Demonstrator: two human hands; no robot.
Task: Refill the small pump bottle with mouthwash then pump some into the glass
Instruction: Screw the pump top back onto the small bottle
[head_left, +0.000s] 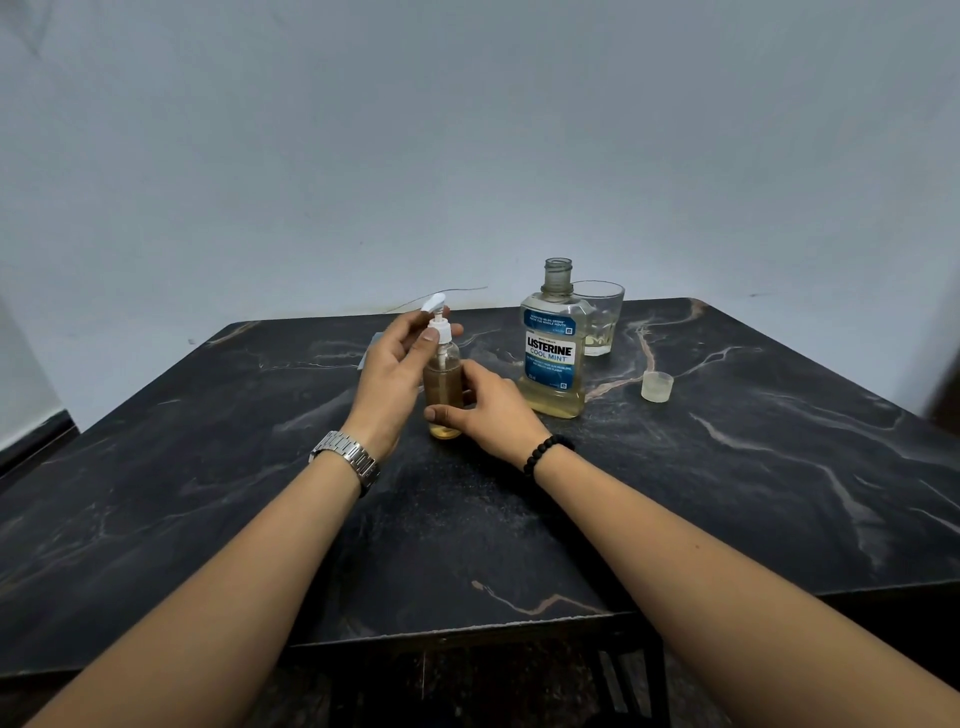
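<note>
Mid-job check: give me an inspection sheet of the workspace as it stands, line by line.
Surface: dark marble-pattern table, dusty near the middle.
Job's things: small pump bottle upright, amber liquid inside, white pump fitted. Mouthwash bottle upright, uncapped, partly full. Glass behind it, a little liquid at the bottom. Cap lying apart to the right.
Clutter: pale flat item behind the left hand, mostly hidden.
Grippers: left hand grips the pump collar; right hand holds the bottle's base.
Cables: thin wire along the far edge.
Surroundings: plain pale wall.
</note>
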